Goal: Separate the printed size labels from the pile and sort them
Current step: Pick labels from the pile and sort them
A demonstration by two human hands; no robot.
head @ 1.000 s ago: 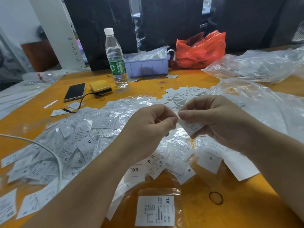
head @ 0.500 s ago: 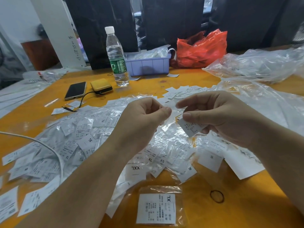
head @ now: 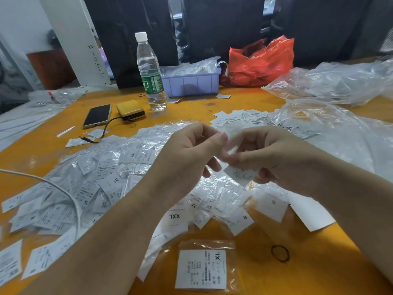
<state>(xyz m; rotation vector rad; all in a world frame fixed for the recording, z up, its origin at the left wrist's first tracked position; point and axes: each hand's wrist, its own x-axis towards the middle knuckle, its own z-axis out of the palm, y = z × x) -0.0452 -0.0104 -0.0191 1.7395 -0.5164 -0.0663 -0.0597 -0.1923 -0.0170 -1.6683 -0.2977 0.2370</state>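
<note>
Left hand (head: 191,154) and right hand (head: 274,158) being held together above label pile (head: 102,179), a small label (head: 240,173) being pinched between both, water bottle (head: 150,71), phone (head: 97,115), purple bin (head: 191,81) being left behind, bagged XL label (head: 203,269) being kept nearest.

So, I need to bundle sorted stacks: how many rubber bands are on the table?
2. One rubber band lies near right, beside the bagged XL label; another lies left of the water bottle's base. More may be hidden under the label pile.
</note>
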